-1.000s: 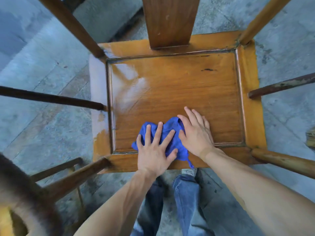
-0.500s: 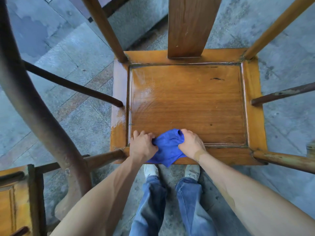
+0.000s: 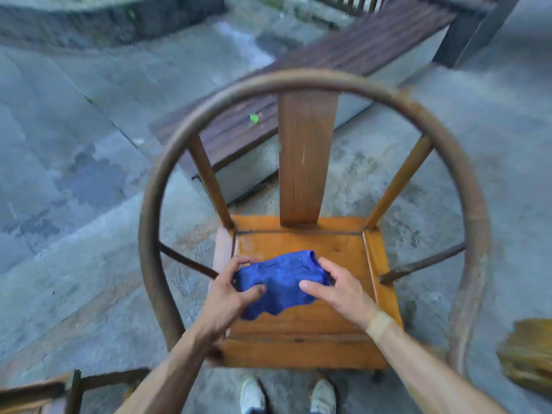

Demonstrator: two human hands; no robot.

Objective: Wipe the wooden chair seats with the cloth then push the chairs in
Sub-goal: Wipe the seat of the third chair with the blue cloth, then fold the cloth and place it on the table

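Observation:
A wooden armchair with an orange-brown seat [image 3: 337, 255] and a round curved back rail [image 3: 313, 77] stands in front of me. A crumpled blue cloth [image 3: 280, 280] hangs just above the seat, held up between both hands. My left hand [image 3: 231, 291] pinches its left edge with thumb and curled fingers. My right hand [image 3: 334, 286] grips its right edge the same way. Both forearms reach in over the seat's front edge.
A dark slatted wooden bench [image 3: 268, 115] on a pale base runs diagonally behind the chair. Part of a second wooden chair [image 3: 44, 389] shows at the bottom left. A straw broom [image 3: 528, 357] sits at the right edge. The floor is grey stone paving.
My hands have lifted the cloth off the seat's front edge and spread it between them. The view has pulled back and tilted up, so the whole chair back now shows.

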